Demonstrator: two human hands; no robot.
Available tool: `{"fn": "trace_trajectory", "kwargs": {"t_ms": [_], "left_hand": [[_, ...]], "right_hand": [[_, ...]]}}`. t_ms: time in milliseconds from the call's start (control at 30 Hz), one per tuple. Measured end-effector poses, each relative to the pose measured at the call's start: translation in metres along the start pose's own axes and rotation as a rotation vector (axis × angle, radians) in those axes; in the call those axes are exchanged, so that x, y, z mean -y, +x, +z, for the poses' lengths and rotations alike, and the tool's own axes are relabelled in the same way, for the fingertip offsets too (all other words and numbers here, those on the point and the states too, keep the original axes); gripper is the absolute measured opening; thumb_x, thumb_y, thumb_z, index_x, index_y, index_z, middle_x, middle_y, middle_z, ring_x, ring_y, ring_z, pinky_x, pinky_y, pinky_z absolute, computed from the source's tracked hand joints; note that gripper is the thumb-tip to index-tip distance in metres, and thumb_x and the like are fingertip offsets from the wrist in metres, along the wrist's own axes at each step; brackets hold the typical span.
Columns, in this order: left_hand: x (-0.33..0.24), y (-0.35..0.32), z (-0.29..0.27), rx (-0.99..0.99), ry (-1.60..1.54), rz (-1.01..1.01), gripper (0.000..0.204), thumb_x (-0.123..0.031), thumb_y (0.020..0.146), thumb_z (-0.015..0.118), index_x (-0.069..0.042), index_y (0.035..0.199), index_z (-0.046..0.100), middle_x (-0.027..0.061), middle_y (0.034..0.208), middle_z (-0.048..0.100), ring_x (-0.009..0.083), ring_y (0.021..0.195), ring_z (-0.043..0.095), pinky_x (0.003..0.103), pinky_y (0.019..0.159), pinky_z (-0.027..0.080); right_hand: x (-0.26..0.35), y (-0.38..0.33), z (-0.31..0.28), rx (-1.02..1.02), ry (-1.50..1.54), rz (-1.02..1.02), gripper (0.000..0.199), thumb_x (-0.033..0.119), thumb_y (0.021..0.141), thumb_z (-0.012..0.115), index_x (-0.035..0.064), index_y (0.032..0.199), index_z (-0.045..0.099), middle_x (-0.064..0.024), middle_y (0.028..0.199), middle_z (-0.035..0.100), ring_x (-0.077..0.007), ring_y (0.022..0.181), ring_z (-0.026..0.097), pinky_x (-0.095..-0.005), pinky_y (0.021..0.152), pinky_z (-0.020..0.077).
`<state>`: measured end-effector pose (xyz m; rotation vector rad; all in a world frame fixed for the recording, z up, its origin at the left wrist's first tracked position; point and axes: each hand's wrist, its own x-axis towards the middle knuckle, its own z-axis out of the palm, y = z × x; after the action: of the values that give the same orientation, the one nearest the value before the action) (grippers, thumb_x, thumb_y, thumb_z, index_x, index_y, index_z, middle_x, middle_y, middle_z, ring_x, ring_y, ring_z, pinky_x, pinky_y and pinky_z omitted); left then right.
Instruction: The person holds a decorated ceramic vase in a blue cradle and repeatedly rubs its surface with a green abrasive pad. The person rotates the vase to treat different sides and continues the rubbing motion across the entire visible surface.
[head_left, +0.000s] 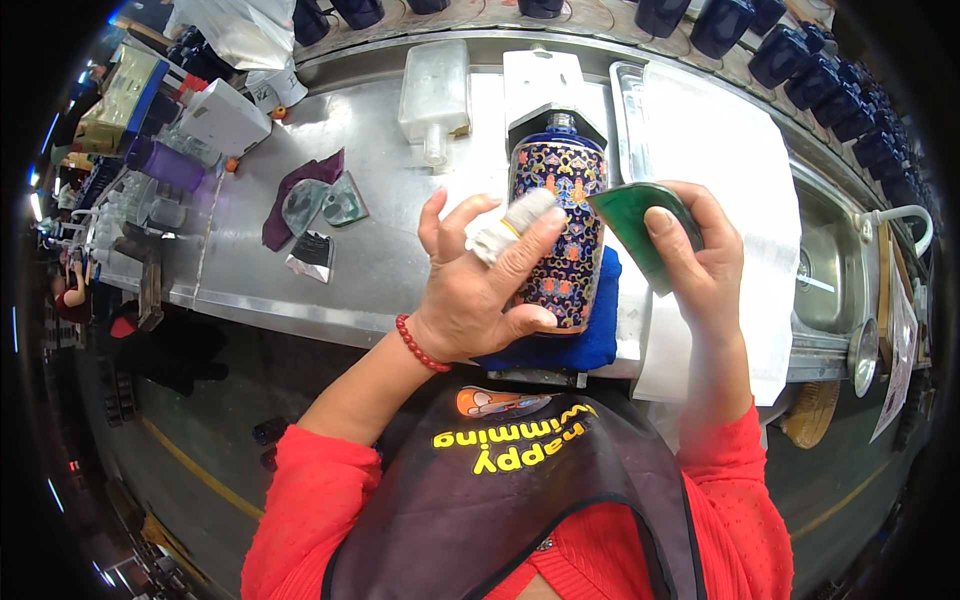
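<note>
A dark blue patterned vase (562, 225) lies with its neck pointing away from me, resting on a blue folded cloth (570, 345) at the near edge of a steel bench (380, 250). My left hand (480, 285) grips the vase's left side; one finger is wrapped in white tape. My right hand (700, 255) holds a green abrasive sheet (640, 225) pressed against the vase's right side.
White paper (730, 180) covers a tray to the right, with a sink (830, 270) beyond it. Scraps of sheet and a purple cloth (310, 205) lie to the left. A clear plastic container (435, 95) stands at the back. Several dark blue vases (800, 50) line the far shelf.
</note>
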<state>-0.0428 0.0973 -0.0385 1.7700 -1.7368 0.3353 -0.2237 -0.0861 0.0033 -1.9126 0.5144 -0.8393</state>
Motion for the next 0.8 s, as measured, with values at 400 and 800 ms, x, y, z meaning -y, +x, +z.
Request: {"fn": "trace_trajectory", "kwargs": {"t_ms": [400, 800], "left_hand": [[-0.002, 0.001, 0.0, 0.028, 0.078, -0.025, 0.083, -0.075, 0.097, 0.042, -0.012, 0.146, 0.062, 0.0041, 0.144, 0.062, 0.0302, 0.136, 0.039, 0.059, 0.12, 0.009], [0.005, 0.01, -0.001, 0.025, 0.074, -0.031, 0.084, -0.074, 0.101, 0.035, -0.007, 0.144, 0.062, 0.0118, 0.141, 0.064, 0.0309, 0.137, 0.042, 0.053, 0.124, 0.007]], "right_hand": [[-0.006, -0.028, 0.032, 0.167, -0.619, -0.425, 0.064, -0.009, 0.08, 0.062, 0.0111, 0.141, 0.064, -0.029, 0.147, 0.051, -0.0437, 0.126, 0.056, -0.0489, 0.106, 0.0487], [-0.006, -0.016, 0.028, 0.141, -0.602, -0.414, 0.066, -0.011, 0.08, 0.061, 0.0085, 0.144, 0.062, -0.0286, 0.145, 0.052, -0.0436, 0.123, 0.058, -0.0488, 0.105, 0.0491]]}}
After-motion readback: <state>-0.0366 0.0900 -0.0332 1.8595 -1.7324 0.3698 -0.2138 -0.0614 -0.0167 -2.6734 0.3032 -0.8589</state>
